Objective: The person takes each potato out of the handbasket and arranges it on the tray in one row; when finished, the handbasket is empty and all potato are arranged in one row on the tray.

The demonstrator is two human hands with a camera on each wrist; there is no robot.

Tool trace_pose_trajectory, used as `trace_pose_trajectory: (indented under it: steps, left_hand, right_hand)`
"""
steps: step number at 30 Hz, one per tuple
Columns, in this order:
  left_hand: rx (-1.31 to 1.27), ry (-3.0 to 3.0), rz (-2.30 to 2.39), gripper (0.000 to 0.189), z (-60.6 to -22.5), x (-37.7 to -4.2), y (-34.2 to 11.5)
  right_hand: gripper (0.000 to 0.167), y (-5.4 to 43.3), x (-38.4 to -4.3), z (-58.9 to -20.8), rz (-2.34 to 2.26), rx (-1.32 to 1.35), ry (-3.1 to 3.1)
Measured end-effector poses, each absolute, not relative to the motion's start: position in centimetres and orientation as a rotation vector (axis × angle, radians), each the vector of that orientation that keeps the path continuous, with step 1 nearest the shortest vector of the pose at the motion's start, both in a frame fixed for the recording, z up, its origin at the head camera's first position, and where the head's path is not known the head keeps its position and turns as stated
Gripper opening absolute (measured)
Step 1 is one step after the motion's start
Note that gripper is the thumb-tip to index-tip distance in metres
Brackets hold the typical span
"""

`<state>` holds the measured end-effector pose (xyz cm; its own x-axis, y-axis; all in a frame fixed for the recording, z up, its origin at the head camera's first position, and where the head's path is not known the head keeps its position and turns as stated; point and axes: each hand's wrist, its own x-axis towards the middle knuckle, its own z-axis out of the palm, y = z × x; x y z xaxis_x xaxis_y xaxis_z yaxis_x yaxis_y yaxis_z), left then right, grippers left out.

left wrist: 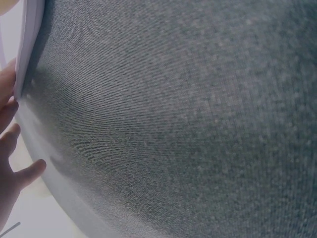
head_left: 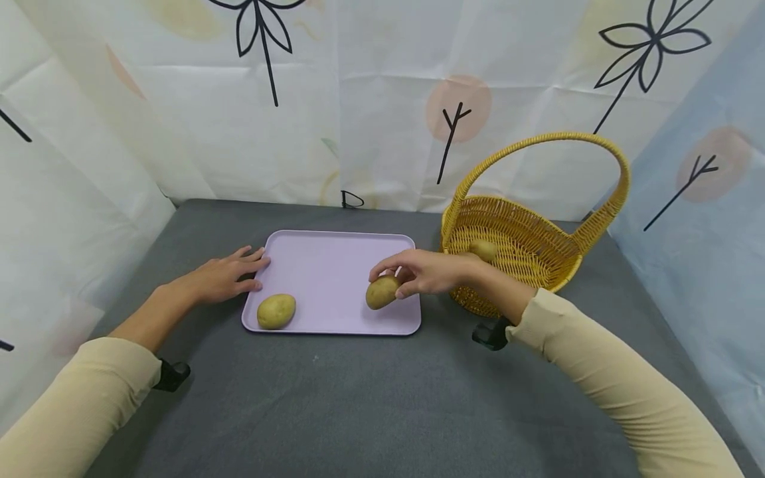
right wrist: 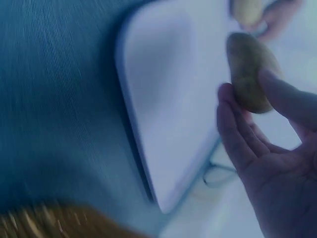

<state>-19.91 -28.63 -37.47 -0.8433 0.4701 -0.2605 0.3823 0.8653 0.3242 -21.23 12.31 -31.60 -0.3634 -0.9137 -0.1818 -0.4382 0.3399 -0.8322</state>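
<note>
My right hand [head_left: 427, 271] pinches a potato [head_left: 381, 293] between thumb and fingers over the right part of a pale lilac tray [head_left: 325, 279]. In the right wrist view the held potato [right wrist: 249, 74] shows apart from the tray surface. At the tray's left edge rests my left hand [head_left: 224, 275], its fingers spread and touching the rim. A second potato [head_left: 276, 311] lies in the tray's lower left corner. Another potato [head_left: 483, 249] sits inside the yellow wicker basket [head_left: 508, 216], partly hidden behind my right forearm.
The basket stands at the right back of the grey cloth-covered table [head_left: 358, 405], its tall handle [head_left: 562, 136] arching up. A patterned white curtain [head_left: 382, 119] closes off the back and both sides. Dark straps [head_left: 491, 335] sit at the wrists.
</note>
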Motion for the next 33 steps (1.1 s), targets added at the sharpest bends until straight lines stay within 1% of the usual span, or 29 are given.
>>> trace_pose_trajectory:
  steps: [7,14,26,33]
  left_hand:
    - [0.625,2.704,0.370,0.069,-37.5,-20.0,-28.7]
    - [0.644,2.712,0.374,0.068,-37.5,-19.9,-28.9]
    - [0.649,2.710,0.382,0.069,-37.7,-20.1,-28.8]
    - [0.664,2.707,0.387,0.068,-37.9,-20.2,-28.9]
  right_hand:
    - [0.045,9.3,-20.2,-35.5,-1.083,-1.239,2.066]
    - [0.046,6.6,-19.0,-37.4,-1.146,-1.253,2.125]
    - [0.047,3.4,-18.0,-38.6,-1.105,-1.332,2.116]
    - [0.046,2.0,-18.1,-38.2,-0.937,-1.403,2.226]
